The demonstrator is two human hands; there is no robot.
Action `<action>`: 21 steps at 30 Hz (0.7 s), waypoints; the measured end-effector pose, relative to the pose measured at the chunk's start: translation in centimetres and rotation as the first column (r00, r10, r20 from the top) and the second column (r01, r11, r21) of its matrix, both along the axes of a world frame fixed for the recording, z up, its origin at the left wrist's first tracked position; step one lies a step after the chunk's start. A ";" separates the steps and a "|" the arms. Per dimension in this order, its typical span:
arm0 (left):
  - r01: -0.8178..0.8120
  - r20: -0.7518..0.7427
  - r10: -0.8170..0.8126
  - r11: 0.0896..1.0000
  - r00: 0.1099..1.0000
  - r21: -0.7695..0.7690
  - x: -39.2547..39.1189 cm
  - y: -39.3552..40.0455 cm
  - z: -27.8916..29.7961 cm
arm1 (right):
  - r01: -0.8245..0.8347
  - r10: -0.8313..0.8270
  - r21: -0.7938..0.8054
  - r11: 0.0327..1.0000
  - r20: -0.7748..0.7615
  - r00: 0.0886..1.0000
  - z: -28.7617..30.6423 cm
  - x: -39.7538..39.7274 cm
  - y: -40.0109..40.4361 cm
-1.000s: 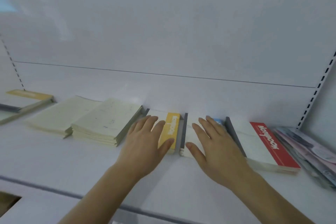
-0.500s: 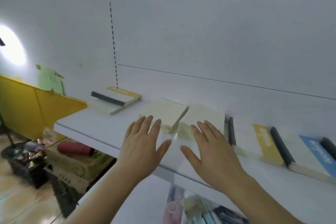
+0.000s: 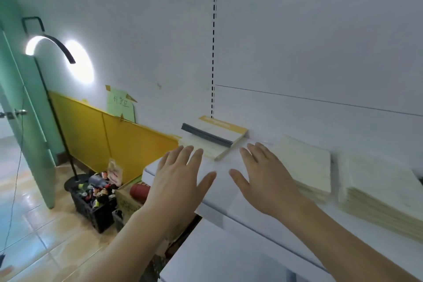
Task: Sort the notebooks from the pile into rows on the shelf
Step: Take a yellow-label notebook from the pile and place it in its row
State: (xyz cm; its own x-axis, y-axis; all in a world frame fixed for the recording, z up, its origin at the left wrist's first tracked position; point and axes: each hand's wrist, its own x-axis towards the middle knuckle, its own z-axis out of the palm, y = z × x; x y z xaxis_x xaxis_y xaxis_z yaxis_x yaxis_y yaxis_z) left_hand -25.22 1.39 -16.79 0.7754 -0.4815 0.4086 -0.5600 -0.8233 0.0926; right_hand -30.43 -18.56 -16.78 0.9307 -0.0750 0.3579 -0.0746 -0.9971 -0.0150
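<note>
White metal shelf (image 3: 219,188) carries my work: two cream paper notebook stacks (image 3: 306,165) lie side by side at my right, already in a row, I judge. The small pile of yellow-edged and grey-spined notebooks (image 3: 214,135) at the shelf's left end looks unsorted. My left hand (image 3: 178,181) and right hand (image 3: 266,178) hover spread, holding nothing, near that pile.

A yellow-and-white notebook pile (image 3: 215,137) with grey spines lies flat at the white shelf's (image 3: 219,181) left end; two cream notebook stacks (image 3: 304,167) (image 3: 380,192) lie right of centre.
</note>
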 end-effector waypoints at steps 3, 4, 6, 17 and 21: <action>-0.003 -0.025 0.005 0.998 1.000 0.064 4.9 0.0 0.2 | 0.008 -0.008 0.014 1.000 -0.027 1.000 0.0 5.8 -0.6; 0.003 -0.035 0.000 0.996 0.999 0.092 6.5 -0.1 0.2 | 0.015 -0.014 0.025 1.000 -0.040 0.999 0.0 7.5 -0.8; 0.018 -0.055 -0.012 0.993 0.998 0.116 9.3 -0.4 0.3 | 0.034 -0.033 0.027 0.999 -0.040 0.999 -0.1 10.6 -1.1; 0.285 -0.173 -0.283 0.958 0.943 -0.012 20.3 -2.5 -1.1 | 0.133 -0.144 -0.108 0.985 -0.100 0.985 -2.5 19.9 -1.8; 0.375 -0.211 -0.381 0.924 0.900 -0.071 22.9 -3.3 -1.7 | 0.202 -0.195 -0.194 0.960 0.058 0.979 -2.4 19.8 -1.4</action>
State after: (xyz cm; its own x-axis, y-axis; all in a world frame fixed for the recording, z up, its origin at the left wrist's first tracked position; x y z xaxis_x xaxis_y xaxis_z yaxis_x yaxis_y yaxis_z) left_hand -2.30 -1.92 -18.53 0.6081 -0.7470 0.2689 -0.7922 -0.5487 0.2672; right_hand -10.60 -19.99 -19.16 0.8897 -0.1808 0.4192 -0.2746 -0.9455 0.1748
